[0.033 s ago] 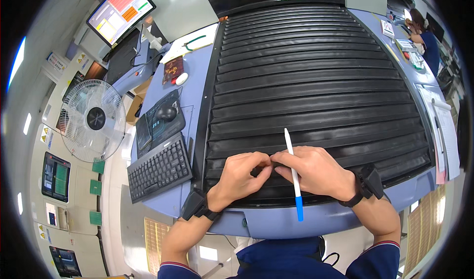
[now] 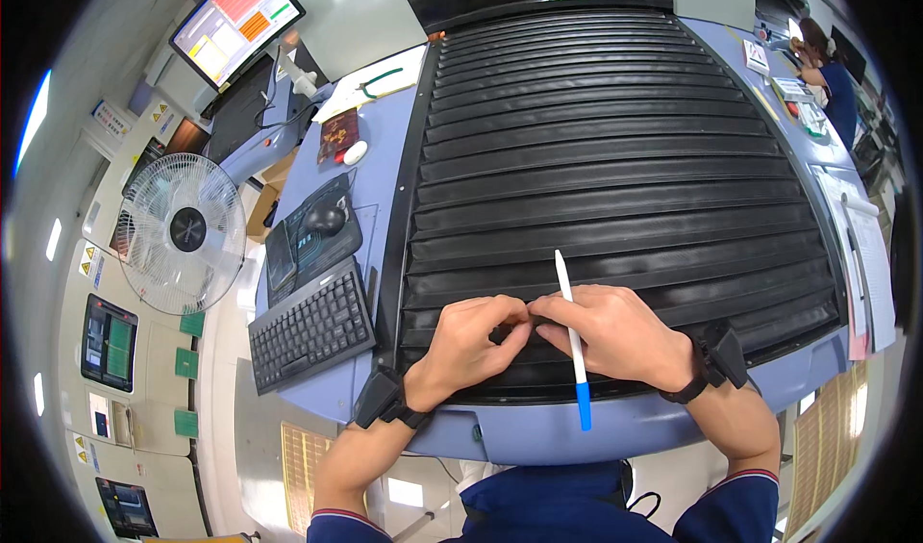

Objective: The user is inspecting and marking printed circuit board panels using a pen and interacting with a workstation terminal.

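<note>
Little moved: right hand (image 2: 620, 331) grips slim white pen (image 2: 577, 355), blue-ended, by bench (image 2: 538, 432) front edge; left hand (image 2: 469, 346) fingers curled, hold unclear.

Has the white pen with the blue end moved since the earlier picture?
No: the pen, in the right hand, shows no visible shift against the black ribbed cover.

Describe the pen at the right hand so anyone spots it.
Find the big black ribbed cover. At its near edge, a slim pen crosses the right hand. Unlike that cover or the hand, it is white with a bright blue near end.
</note>
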Action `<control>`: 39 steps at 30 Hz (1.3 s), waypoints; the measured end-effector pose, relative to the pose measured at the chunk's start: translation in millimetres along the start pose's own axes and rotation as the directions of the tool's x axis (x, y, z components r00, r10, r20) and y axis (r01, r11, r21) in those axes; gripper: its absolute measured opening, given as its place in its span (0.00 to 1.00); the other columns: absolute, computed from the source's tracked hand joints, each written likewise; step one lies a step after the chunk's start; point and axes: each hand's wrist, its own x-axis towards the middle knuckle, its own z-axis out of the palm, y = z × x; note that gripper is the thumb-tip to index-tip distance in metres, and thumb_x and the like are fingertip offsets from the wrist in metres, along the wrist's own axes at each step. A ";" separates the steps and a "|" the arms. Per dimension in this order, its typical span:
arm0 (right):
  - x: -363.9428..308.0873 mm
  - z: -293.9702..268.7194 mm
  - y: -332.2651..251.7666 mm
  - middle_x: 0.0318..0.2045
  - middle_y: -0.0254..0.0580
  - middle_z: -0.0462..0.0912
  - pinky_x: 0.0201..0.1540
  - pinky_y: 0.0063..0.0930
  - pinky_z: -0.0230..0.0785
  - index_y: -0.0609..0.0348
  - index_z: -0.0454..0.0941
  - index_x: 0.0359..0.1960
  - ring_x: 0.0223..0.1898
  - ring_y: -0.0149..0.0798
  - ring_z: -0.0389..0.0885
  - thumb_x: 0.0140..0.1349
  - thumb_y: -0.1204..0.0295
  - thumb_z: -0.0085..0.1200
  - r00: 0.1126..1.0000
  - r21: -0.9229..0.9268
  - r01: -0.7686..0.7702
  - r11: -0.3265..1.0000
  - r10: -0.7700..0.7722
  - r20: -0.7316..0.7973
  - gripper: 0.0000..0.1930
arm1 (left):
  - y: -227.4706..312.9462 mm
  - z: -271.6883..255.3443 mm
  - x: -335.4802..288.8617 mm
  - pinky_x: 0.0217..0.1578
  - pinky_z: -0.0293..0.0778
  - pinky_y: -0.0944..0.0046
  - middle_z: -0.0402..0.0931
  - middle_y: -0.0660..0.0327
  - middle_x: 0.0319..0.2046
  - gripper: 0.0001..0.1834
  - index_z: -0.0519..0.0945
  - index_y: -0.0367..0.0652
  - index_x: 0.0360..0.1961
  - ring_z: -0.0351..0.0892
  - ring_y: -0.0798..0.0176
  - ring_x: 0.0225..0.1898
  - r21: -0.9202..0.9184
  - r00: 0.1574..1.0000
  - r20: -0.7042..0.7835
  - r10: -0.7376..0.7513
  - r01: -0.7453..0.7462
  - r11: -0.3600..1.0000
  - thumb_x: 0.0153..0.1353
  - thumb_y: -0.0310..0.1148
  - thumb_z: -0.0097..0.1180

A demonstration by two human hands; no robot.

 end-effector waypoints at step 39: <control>38.7 11.4 -66.2 0.41 0.54 0.87 0.46 0.36 0.78 0.65 0.84 0.47 0.41 0.50 0.87 0.64 0.75 0.61 0.970 -0.207 -0.159 0.965 0.191 0.148 0.11 | -19.8 -11.6 -16.8 0.22 0.68 0.48 0.72 0.54 0.14 0.08 0.73 0.40 0.24 0.77 0.44 0.22 -0.038 0.985 -0.155 -0.078 0.073 0.997 0.51 0.32 0.56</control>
